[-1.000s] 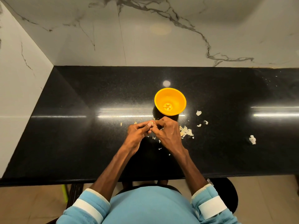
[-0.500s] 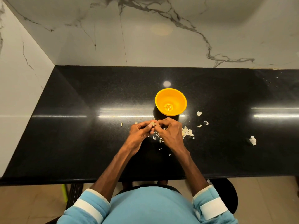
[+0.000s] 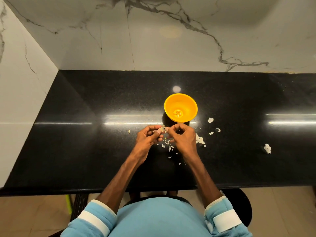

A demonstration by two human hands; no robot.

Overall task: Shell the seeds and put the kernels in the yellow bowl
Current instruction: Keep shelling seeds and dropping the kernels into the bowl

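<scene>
— Both hands meet just in front of the bowl, right?

— Yes. Left hand (image 3: 150, 136) and right hand (image 3: 182, 137) are curled, fingertips together over the glossy black stone countertop (image 3: 85, 142), pinching one small pale seed (image 3: 163, 129) between them.

— Is it cracked open?

— Too small to tell.

— Where is the bowl?

— That round yellow plastic bowl (image 3: 188, 103) stands upright on the countertop just beyond the fingertips, apart from them. A few pale kernels (image 3: 177, 113) lie at its bottom.

— And the mess?

— Scattered whitish shell fragments (image 3: 168, 145) lie under and between the hands, a bigger heap (image 3: 200, 140) just right of the right hand, a few bits (image 3: 210, 120) right of the bowl, and one lone crumpled white piece (image 3: 267, 148) well off to the right. A single speck (image 3: 129, 131) sits left of the left hand.

— Behind it all?

— White marble-veined wall (image 3: 171, 40).
</scene>
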